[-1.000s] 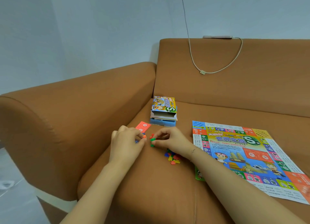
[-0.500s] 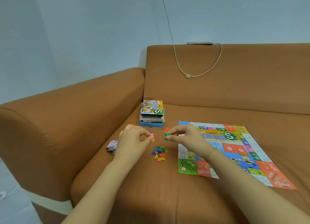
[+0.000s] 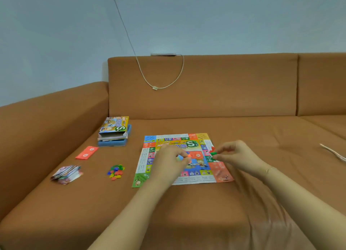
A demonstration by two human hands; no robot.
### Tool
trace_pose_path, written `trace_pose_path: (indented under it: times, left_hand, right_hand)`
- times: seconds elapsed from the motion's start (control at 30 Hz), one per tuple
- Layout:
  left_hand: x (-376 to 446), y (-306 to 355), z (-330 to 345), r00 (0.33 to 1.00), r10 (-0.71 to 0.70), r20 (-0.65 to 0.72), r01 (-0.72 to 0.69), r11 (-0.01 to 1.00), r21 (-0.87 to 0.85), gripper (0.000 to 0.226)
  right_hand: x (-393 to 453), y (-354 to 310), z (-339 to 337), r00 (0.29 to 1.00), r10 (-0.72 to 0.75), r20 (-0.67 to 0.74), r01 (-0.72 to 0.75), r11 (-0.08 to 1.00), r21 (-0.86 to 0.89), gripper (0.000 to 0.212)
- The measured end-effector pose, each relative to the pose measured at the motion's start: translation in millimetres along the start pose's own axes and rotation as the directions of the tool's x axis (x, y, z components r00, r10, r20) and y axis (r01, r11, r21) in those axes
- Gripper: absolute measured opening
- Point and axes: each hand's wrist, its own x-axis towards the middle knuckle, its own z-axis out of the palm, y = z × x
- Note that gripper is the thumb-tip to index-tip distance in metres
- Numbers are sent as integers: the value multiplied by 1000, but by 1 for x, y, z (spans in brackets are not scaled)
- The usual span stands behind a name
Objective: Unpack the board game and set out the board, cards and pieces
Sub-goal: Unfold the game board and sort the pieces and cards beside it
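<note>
The paper game board (image 3: 169,143) is spread flat on the sofa seat (image 3: 187,212). Above it, a small orange piece (image 3: 188,156) is pinched by the left hand (image 3: 169,162), and a green piece (image 3: 213,153) with a red one just above it is pinched by the right hand (image 3: 235,157). Left of the board lie a heap of coloured pieces (image 3: 116,171), a card stack (image 3: 66,174), orange cards (image 3: 87,152) and the game box (image 3: 114,131).

A brown fabric sofa (image 3: 206,92) stands against a pale blue-grey wall (image 3: 224,21), a cable (image 3: 131,44) hanging down it.
</note>
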Motion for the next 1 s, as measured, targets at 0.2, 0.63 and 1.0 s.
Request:
trace_pose_path:
  times: [0.2, 0.63, 1.0]
  left_hand:
    - [3, 28, 50, 998, -11, 64, 11, 1000, -7, 11]
    - [-8, 24, 78, 985, 53, 163, -36, 994, -107, 10]
    - [-6, 29, 79, 980, 26, 199, 7, 986, -164, 10]
  right_hand:
    - [-29, 26, -8, 998, 55, 20, -57, 990, 130, 5]
    - [-34, 56, 0, 996, -84, 7, 84, 993, -79, 9]
    - [-38, 59, 0, 994, -107, -18, 105, 991, -88, 12]
